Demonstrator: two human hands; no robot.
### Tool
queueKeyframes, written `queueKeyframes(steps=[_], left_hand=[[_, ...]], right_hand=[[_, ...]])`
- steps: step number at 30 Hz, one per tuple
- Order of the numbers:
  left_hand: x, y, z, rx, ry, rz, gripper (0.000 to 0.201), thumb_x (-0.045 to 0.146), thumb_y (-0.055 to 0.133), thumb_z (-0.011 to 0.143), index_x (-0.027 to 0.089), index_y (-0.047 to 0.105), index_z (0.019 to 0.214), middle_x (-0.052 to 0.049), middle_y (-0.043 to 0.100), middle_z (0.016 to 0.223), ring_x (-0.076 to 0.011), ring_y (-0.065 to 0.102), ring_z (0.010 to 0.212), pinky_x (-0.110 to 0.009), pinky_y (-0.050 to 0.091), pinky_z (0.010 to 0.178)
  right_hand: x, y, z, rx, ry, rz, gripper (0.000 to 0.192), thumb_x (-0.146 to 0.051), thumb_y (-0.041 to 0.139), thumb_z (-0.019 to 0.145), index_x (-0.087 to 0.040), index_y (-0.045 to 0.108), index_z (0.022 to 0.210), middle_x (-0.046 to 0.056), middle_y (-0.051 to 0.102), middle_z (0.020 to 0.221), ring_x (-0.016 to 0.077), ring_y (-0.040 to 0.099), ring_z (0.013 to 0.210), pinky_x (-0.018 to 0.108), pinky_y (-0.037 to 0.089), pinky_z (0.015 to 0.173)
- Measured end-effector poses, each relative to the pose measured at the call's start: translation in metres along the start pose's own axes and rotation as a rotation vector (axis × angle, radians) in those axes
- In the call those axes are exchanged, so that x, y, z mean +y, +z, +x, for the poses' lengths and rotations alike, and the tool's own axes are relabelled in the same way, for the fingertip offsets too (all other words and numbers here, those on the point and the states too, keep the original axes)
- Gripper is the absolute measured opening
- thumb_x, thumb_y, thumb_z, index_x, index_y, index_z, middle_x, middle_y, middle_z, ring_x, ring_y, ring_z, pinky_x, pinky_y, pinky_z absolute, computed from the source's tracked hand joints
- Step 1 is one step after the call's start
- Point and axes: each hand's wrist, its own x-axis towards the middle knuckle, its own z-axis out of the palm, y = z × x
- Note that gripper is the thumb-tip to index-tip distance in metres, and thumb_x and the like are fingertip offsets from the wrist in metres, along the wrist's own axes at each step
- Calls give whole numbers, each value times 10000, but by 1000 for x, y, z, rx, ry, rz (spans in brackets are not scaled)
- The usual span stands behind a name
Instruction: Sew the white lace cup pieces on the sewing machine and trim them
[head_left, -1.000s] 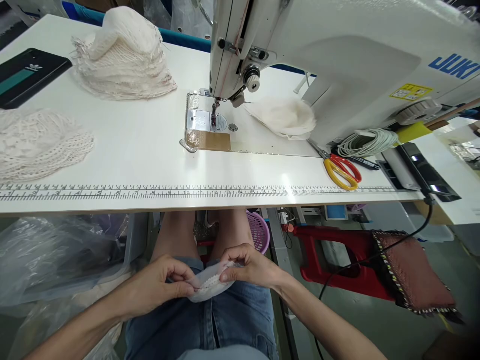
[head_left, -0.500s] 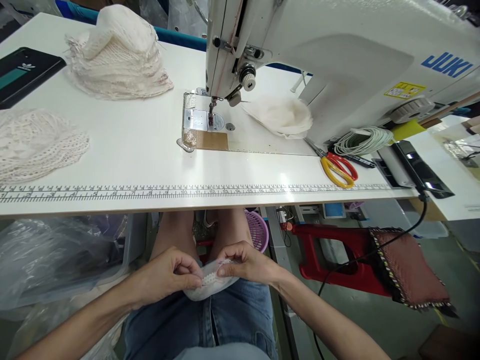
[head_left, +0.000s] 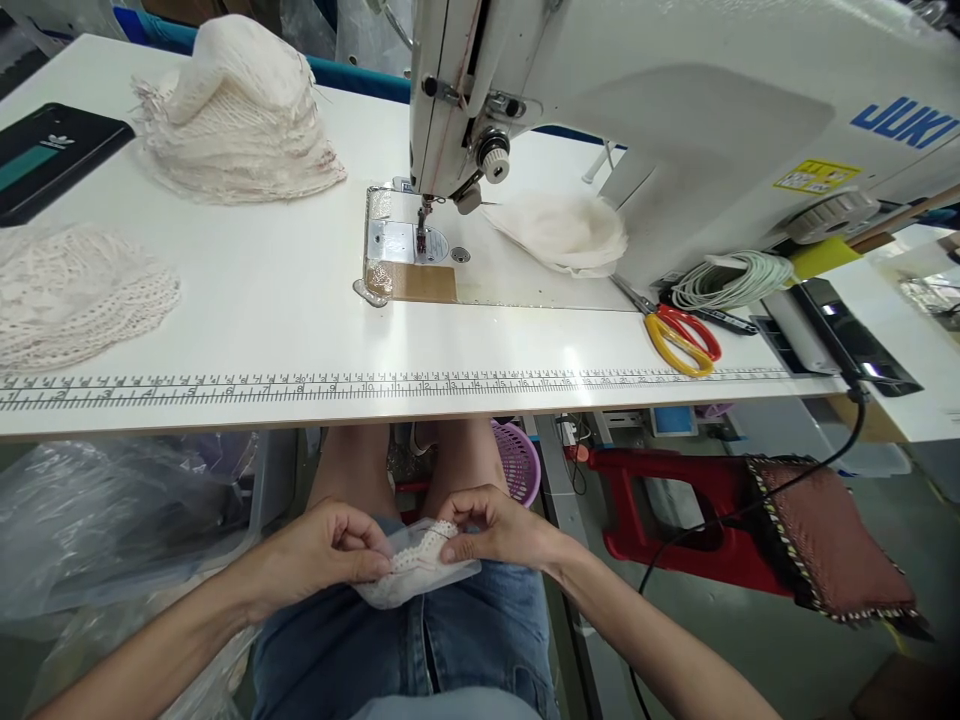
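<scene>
Over my lap, below the table's front edge, both hands pinch a small white fabric piece with a lace trim point(head_left: 415, 573). My left hand point(head_left: 319, 556) grips its left side between thumb and fingers. My right hand point(head_left: 496, 528) holds the right side, fingertips pressing the lace strip onto the fabric. My denim shorts point(head_left: 420, 650) lie under the piece.
A white JUKI sewing machine point(head_left: 675, 110) stands on the white table point(head_left: 262, 290) with a ruler strip along its front. Stacks of white lace pieces point(head_left: 232, 110) point(head_left: 75, 295) lie left, a fabric pile point(head_left: 562, 232) under the machine arm, yellow-red scissors point(head_left: 679, 338) right. A red stool point(head_left: 675, 520) stands right.
The fabric piece has flattened out slightly in my fingers and my hands shifted a little along the lace edge. The view moved slightly.
</scene>
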Motion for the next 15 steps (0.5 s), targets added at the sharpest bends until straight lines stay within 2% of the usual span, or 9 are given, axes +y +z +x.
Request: queueKeyframes(steps=[4, 7, 11, 15], left_hand=[[3, 1, 3, -62, 36, -42, 287, 380, 708, 690, 112, 683, 790, 0, 605, 640, -106, 459, 607, -197, 325, 584], [6, 6, 9, -81, 62, -62, 269, 341, 716, 671, 109, 663, 798, -5, 614, 675, -112, 473, 625, -204, 338, 601], [5, 13, 14, -6, 125, 35, 210, 317, 663, 697, 110, 632, 714, 27, 533, 584, -95, 399, 557, -204, 259, 527], [4, 17, 13, 31, 177, 138, 196, 307, 612, 731, 133, 578, 647, 49, 444, 550, -91, 345, 536, -213, 230, 506]], right_hand=[[-4, 5, 2, 3, -31, -20, 352, -399, 776, 626, -131, 604, 777, -12, 597, 723, 95, 532, 648, 221, 415, 627], [-8, 9, 1, -4, -83, -63, 342, -366, 751, 677, -143, 563, 856, -21, 569, 730, 83, 502, 645, 201, 381, 598], [-10, 12, -5, 64, -168, -147, 329, -324, 707, 746, -176, 475, 927, -35, 523, 752, 81, 476, 671, 192, 359, 602], [-10, 13, -10, 161, -260, -307, 274, -293, 674, 787, -192, 459, 923, -23, 486, 825, 100, 479, 757, 213, 379, 673]])
